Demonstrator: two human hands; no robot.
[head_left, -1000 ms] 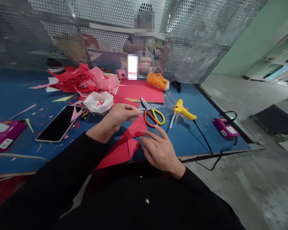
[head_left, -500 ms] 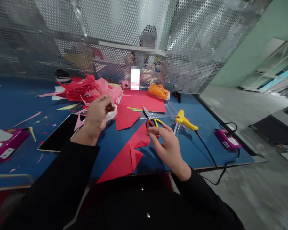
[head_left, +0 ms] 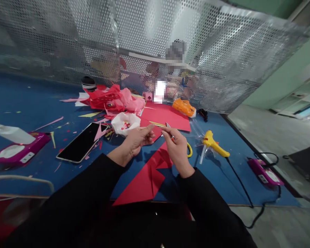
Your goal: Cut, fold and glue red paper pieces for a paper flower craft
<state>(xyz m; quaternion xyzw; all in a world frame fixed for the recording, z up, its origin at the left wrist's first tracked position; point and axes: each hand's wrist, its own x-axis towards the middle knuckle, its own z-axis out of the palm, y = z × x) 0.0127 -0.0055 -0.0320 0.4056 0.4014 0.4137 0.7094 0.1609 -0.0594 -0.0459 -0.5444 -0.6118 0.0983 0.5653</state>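
My left hand is closed in a pinch at the edge of a red paper triangle just above the blue table. Close to its right, my right hand is wrapped round the scissors; a yellow handle loop shows beside the palm and the blade tip sticks up past the fingers. The two hands almost touch. Below them a larger folded red paper lies flat at the table's near edge.
A black phone, a white crumpled bag, a heap of red and pink scraps, a flat red sheet, a yellow glue gun with its cord, and pink devices lie around. A perforated metal screen backs the table; a person sits behind it.
My right hand has closed on the scissors and lifted them. My left hand came back from the white bag toward the red triangle. The view shifted left and down.
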